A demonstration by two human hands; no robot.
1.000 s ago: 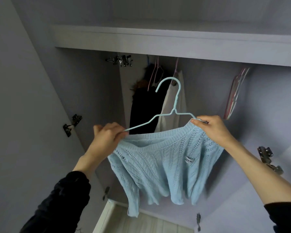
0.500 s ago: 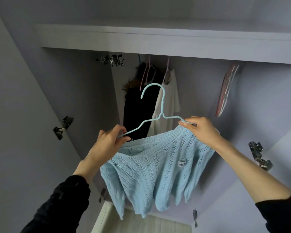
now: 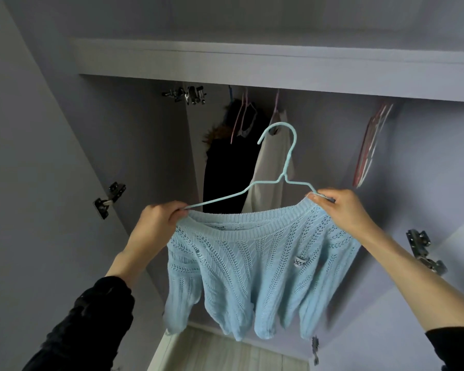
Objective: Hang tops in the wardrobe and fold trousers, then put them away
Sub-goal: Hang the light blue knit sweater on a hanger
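A light blue open-knit sweater [image 3: 255, 274] hangs from a light blue wire hanger [image 3: 287, 167], held up in front of the open wardrobe. My left hand [image 3: 156, 223] pinches the sweater's left shoulder together with the hanger's left arm. My right hand [image 3: 343, 210] grips the right shoulder and the hanger's right end. The hanger's hook points up and left, below the rail area, touching nothing. The sweater's sleeves and hem dangle loose.
Inside the wardrobe hang a black garment [image 3: 225, 172] and a white garment [image 3: 271, 172] on pink hangers. A bunch of empty pink hangers [image 3: 367, 148] hangs further right. A shelf [image 3: 252, 68] spans above. Door hinges [image 3: 109, 199] stick out on both open doors.
Both hands have carried the sweater and hanger to the right and slightly up, closer to the wardrobe opening. The camera view tilted, so the shelf sits lower in frame.
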